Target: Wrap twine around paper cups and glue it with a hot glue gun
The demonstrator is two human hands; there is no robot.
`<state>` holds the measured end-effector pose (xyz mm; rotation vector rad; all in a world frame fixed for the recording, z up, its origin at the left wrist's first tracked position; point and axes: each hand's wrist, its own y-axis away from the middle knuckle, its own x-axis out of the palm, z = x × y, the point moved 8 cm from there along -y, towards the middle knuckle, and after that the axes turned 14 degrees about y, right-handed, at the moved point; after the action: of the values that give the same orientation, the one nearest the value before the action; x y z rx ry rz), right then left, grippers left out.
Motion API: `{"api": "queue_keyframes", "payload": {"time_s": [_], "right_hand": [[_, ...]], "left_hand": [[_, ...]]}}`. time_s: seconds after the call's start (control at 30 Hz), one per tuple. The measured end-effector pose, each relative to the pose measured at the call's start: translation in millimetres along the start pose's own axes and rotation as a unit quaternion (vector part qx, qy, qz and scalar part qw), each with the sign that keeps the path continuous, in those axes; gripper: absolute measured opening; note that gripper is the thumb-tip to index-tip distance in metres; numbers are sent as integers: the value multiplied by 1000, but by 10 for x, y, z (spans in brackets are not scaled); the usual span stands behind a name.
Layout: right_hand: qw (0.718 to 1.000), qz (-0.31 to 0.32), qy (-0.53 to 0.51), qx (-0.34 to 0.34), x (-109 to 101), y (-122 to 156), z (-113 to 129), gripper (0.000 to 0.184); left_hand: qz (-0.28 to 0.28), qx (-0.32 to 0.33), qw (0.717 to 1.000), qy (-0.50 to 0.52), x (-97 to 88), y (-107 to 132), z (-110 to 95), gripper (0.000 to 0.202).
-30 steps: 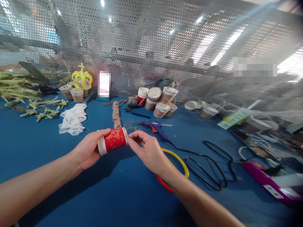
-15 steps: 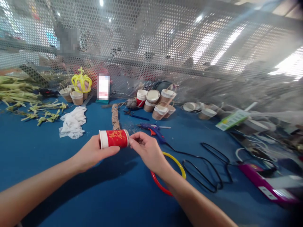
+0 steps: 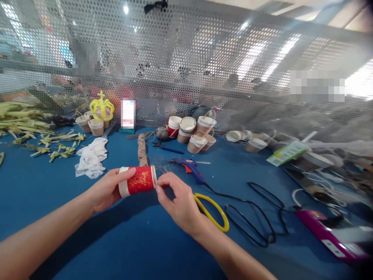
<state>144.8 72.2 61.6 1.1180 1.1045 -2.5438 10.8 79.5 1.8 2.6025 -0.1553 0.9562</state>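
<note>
My left hand [image 3: 106,189] grips a red paper cup [image 3: 137,181] with gold writing, held on its side over the blue table [image 3: 140,241]. My right hand [image 3: 176,198] pinches at the cup's bottom rim with thumb and fingertips. A thin brown string seems to run along that rim. Just beyond the cup lies a coil of jute twine [image 3: 142,146]. A blue glue gun [image 3: 188,166] rests behind my right hand, its black cord [image 3: 256,217] looping to the right. A yellow hoop [image 3: 214,212] lies under my right wrist.
Twine-wrapped paper cups [image 3: 194,132] cluster at the back by the perforated metal screen [image 3: 186,66]. A white cloth [image 3: 90,155], green leaf pieces [image 3: 55,146] and a yellow crown on cups [image 3: 100,111] sit at the left. A purple case [image 3: 329,233] and clutter fill the right.
The cup has been rolled a little between my hands, and my right fingers have shifted lower along its bottom rim. The view has tilted slightly.
</note>
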Motion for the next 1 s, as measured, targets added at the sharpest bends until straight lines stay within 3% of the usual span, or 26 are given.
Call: {"api": "queue_keyframes", "payload": {"time_s": [0.1, 0.37, 0.6, 0.77, 0.87, 0.97, 1.0], "right_hand": [[997, -15, 22, -77, 3, 6, 128, 13], [998, 44, -19, -35, 97, -12, 16, 10], [988, 124, -34, 87, 167, -24, -126, 5], [969, 167, -42, 178, 289, 82, -208, 9], [963, 175, -37, 200, 359, 177, -275, 10], [963, 167, -35, 207, 390, 245, -355, 10], [964, 164, -34, 209, 393, 260, -378, 10]], "left_hand": [[-16, -12, 999, 41, -8, -11, -8, 23], [-17, 39, 999, 13, -27, -15, -49, 24], [-4, 58, 997, -49, 3, -5, -33, 18], [-9, 3, 991, -134, 16, -38, -14, 24], [7, -10, 966, -257, -58, -15, -112, 29], [-10, 57, 897, -438, -250, 223, -227, 17], [-8, 48, 903, -427, -342, 360, -162, 14]]}}
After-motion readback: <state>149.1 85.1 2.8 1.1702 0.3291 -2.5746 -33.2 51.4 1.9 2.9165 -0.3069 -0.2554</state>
